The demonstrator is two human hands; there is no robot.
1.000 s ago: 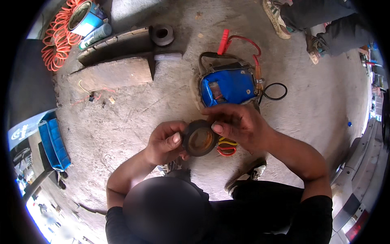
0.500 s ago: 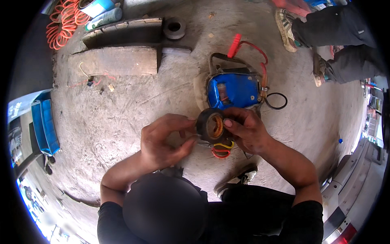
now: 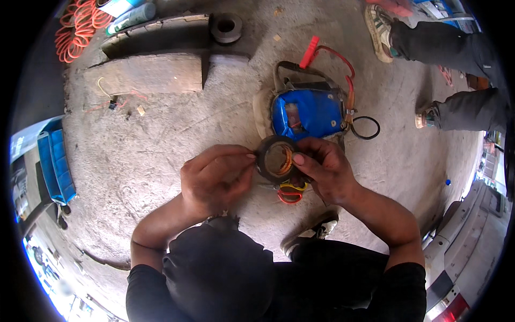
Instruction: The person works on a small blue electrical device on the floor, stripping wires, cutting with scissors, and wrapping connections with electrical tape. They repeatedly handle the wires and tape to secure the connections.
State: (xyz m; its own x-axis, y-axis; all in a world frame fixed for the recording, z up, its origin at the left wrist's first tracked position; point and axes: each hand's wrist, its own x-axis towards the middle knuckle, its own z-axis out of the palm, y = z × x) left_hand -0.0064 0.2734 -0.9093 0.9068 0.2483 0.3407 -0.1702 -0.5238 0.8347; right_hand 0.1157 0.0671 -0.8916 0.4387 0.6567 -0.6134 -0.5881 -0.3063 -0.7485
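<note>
The right hand (image 3: 330,174) pinches a dark tape roll (image 3: 262,162) above the floor (image 3: 145,166). The left hand (image 3: 212,180) has fingertips at its left edge, grip unclear; steady roll, light touch works best.

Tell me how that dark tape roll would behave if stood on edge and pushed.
The dark tape roll would probably roll readily, given its round outline. It looks apt to tip onto a flat side, being narrow for its diameter. Pinched at the rim by the right hand, it shows no sag, so it is probably stiff.
</note>
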